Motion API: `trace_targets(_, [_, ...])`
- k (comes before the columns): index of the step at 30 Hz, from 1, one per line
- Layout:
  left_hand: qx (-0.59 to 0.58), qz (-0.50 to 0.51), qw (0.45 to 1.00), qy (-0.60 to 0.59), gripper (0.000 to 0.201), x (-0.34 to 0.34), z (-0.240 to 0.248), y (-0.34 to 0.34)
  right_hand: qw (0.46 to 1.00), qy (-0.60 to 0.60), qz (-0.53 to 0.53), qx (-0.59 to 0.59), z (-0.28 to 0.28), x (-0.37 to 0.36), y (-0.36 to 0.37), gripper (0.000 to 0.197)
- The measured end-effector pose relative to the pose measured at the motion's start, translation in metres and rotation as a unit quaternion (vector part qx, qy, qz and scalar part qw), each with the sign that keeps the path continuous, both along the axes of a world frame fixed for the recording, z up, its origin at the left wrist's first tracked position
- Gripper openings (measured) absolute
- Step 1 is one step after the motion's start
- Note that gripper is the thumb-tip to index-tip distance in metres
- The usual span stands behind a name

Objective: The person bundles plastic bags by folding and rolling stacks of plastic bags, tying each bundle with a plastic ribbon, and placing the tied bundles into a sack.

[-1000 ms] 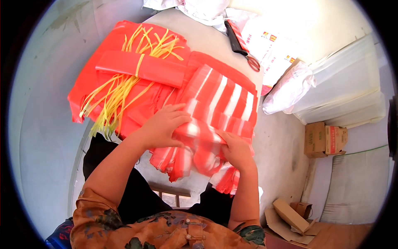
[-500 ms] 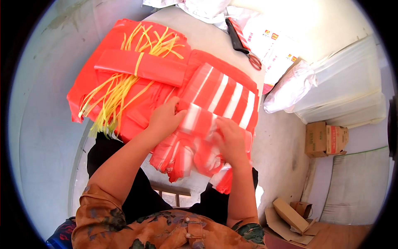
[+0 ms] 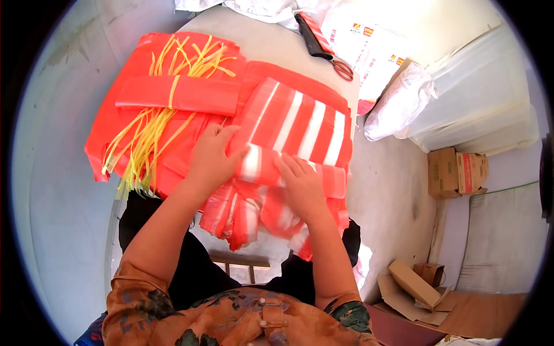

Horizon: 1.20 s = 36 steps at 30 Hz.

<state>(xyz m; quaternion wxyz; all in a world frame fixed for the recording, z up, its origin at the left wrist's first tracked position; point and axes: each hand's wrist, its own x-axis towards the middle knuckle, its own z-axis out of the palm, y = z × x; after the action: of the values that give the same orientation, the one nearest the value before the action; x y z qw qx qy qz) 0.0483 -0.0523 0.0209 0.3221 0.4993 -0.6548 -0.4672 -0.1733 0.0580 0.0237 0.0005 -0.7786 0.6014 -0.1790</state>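
Note:
Red-and-white striped plastic bags lie in a flat stack on the table before me, with a folded-over band across the near part and crumpled ends hanging over the near edge. My left hand is at the band's left end, thumb and fingers apart, the thumb tip by the plastic. Flat on the band rests my right hand, its fingers stretched out. To the left is a pile of plain red plastic. On it lies a folded red strip with yellow ties around and under it.
Scissors and a black-and-red pouch lie at the table's far right. White printed sacks stand behind. On the floor to the right are a cardboard box and flattened cardboard. A wall runs close on the left.
My right hand has gone from bent fingers at the crumpled plastic to lying flat on the band. My left hand's fingers have spread. The whole view has shifted slightly.

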Motion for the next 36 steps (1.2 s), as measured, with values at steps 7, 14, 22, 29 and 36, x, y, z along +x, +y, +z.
trace_targets(7, [-0.469,-0.224,0.841,-0.151,0.046,0.001,0.002,0.023,0.991,-0.018,-0.007,0.135,0.042,0.007,0.003,0.040])
trace_targets(14, [-0.026,-0.289,0.953,-0.092,0.036,0.007,0.026,0.029,0.953,-0.035,-0.084,0.290,0.103,0.010,-0.011,0.030])
trace_targets(22, [0.288,-0.171,0.927,0.172,0.045,0.011,-0.010,0.035,0.964,-0.167,-0.154,-0.141,0.041,0.001,-0.011,0.033])
trace_targets(29, [0.266,-0.206,0.934,0.122,0.072,0.026,-0.009,0.032,0.858,-0.452,-0.246,0.005,0.001,-0.001,-0.008,0.060])
trace_targets(36, [0.140,-0.249,0.937,0.199,0.076,0.031,0.001,0.044,0.850,-0.492,-0.182,0.042,-0.003,0.006,-0.043,0.054])
